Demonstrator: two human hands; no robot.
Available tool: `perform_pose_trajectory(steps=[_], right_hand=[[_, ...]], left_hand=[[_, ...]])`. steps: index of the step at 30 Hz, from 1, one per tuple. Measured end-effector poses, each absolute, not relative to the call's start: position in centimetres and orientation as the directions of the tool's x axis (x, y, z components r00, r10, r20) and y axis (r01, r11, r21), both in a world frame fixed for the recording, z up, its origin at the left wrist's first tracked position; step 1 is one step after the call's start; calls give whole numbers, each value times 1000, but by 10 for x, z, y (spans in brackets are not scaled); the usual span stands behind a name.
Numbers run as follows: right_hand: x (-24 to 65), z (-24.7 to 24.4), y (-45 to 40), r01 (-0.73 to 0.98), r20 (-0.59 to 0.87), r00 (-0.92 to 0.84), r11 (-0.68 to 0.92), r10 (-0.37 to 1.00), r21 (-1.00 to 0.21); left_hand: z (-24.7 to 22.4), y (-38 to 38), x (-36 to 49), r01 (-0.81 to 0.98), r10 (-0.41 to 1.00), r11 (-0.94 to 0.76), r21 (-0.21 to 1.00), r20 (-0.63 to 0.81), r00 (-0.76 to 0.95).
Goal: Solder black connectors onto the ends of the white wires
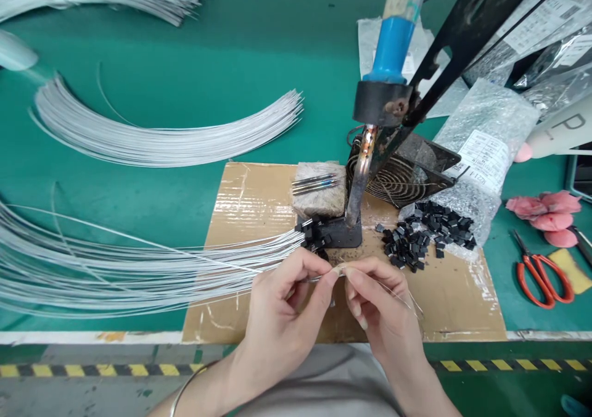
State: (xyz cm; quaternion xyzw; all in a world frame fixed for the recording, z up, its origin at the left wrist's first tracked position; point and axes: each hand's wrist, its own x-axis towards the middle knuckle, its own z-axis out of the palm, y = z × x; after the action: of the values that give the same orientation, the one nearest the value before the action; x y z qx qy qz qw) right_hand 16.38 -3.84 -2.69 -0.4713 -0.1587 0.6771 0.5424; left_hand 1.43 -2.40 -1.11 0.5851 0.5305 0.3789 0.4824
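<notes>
The left hand (291,315) and right hand (386,303), fingertips nearly meeting, each pinch a thin wire (341,269) between thumb and forefinger, above the cardboard (456,303), right of the white wires (185,275).

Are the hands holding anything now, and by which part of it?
Thin wire: the left hand and right hand pinch it at neighbouring spots. Whether those are near an end cannot be told.

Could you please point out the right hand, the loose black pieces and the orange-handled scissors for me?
Right hand (389,311): head view, on the back of the hand.
Loose black pieces (407,246): head view, on the nearer cluster.
Orange-handled scissors (528,261): head view, near the pivot.
</notes>
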Motion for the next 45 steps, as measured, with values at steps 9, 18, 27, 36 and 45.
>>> perform_pose_trajectory(steps=[9, 18, 27, 36, 45], right_hand=[[163, -26, -39, -589, -404, 84, -281, 911, -757], [161, -28, -44, -480, -311, 126, -216, 942, -850], [164, -31, -44, -483, -310, 91, -231, 946, -844], [162, -29, -43, -509, -338, 102, -244, 935, -826], [163, -31, -45, -529, -364, 66, -277, 929, -802]], left_hand=[[-9, -22, 21, 124, 997, 30, 992, -39, 69], [-4, -16, 18, 186, 996, -60, 981, 46, 76], [-11, -18, 19, 267, 990, -134, 954, 117, 78], [-12, -20, 18, 281, 981, -183, 942, 156, 113], [-13, -21, 16, 296, 975, -211, 932, 178, 135]])
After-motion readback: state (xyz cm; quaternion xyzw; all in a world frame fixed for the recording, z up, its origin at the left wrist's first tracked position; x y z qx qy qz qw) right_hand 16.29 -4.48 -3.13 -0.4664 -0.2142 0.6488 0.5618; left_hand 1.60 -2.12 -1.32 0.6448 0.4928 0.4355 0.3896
